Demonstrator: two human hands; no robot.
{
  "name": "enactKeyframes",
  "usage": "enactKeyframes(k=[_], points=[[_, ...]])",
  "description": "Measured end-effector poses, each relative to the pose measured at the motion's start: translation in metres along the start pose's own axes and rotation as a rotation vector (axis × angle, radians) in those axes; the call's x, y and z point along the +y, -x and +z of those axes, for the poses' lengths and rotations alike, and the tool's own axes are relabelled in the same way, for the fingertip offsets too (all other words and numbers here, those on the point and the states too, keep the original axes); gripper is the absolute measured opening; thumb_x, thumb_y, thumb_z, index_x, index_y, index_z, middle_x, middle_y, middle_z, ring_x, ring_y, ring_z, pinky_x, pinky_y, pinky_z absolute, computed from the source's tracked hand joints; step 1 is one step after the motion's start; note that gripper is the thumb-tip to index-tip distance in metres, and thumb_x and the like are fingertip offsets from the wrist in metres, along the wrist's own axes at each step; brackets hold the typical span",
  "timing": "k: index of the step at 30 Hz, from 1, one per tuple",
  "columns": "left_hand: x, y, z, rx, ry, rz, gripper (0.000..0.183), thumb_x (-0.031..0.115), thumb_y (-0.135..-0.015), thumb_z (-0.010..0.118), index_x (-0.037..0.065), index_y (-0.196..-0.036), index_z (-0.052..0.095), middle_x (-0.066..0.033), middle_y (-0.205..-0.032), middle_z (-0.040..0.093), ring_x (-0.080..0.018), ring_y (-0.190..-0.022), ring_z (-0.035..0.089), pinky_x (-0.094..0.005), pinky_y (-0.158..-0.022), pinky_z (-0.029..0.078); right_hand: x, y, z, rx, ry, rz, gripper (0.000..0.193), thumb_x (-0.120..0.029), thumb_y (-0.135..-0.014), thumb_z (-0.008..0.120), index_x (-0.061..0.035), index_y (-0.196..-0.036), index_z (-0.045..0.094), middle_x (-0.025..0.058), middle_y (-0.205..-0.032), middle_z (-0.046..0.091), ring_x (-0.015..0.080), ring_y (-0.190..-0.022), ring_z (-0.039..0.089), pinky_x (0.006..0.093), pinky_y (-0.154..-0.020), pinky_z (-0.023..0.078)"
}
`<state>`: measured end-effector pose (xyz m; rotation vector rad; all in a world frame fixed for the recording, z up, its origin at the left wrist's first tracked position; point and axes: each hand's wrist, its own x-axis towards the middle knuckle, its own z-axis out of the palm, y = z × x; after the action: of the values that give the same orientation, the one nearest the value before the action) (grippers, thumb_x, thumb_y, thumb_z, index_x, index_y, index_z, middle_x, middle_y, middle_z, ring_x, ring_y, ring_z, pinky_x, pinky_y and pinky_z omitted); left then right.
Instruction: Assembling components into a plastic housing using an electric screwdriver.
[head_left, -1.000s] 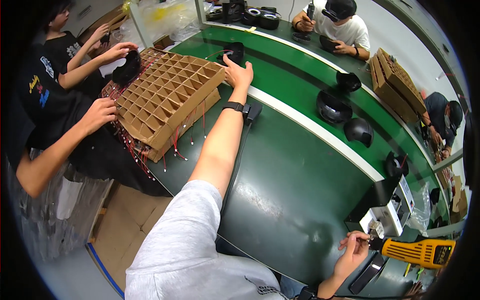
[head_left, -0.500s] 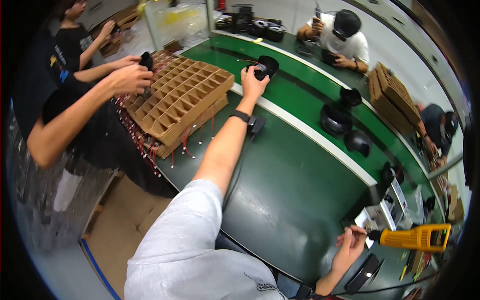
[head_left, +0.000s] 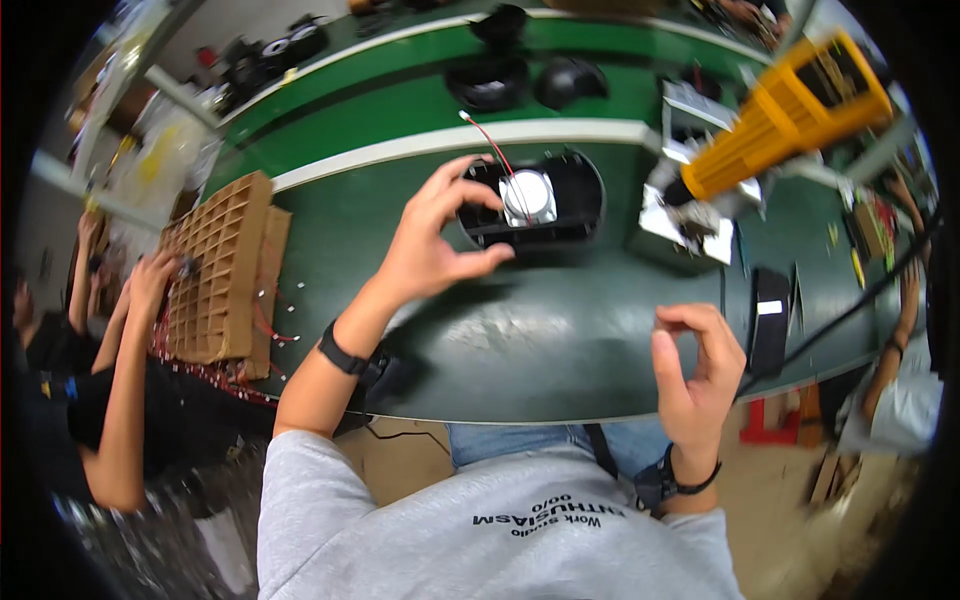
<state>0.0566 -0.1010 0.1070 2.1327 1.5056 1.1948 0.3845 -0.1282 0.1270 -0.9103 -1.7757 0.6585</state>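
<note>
A black plastic shell (head_left: 575, 222) lies on the green table in front of me. Inside it sits a round white speaker (head_left: 528, 196) with a red wire ending in a small white plug. My left hand (head_left: 432, 235) is at the shell's left end, thumb and fingers apart, the fingers reaching over its rim. Whether they touch it, I cannot tell. Lower right, my right hand (head_left: 698, 365) hovers over the table's near edge. Its fingers are curled, thumb tip close to the index finger; anything between them is too small to make out.
A yellow power screwdriver (head_left: 775, 120) hangs at upper right, its tip over a small white open box (head_left: 685, 225). A black case (head_left: 769, 322) lies right. Black shells (head_left: 570, 82) sit on the green belt. A cardboard divider tray (head_left: 215, 275) stands left, beside a co-worker's hands.
My left hand has brought the black shell from the belt to the table before me, and its fingers have spread. My view has turned right; my right hand has moved away from the screwdriver.
</note>
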Motion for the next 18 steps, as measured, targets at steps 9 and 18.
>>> enactKeyframes(k=[9,18], points=[[0.067,0.015,0.104,-0.39,0.291,0.256,0.054,0.021,-0.067,0.097,0.007,-0.111,0.07,-0.0259,-0.148,0.047,-0.0434,-0.131,0.056,-0.0488,-0.107,0.051,0.013,0.029,-0.022,-0.043,0.542,0.087,0.016,-0.009,-0.083,0.078,-0.0068,-0.096,0.07,0.007,-0.095,0.07,0.0281,-0.087,0.062,0.0398,-0.08,0.043],[0.07,0.017,0.145,-0.37,0.37,0.295,0.062,0.028,-0.064,0.098,0.008,-0.115,0.069,-0.0253,-0.148,0.045,-0.0429,-0.126,0.057,-0.0471,-0.098,0.056,0.019,0.029,-0.027,-0.083,0.494,0.39,0.033,-0.016,-0.078,0.084,-0.007,-0.105,0.068,0.0103,-0.094,0.073,0.0313,-0.084,0.071,0.0418,-0.073,0.054]])
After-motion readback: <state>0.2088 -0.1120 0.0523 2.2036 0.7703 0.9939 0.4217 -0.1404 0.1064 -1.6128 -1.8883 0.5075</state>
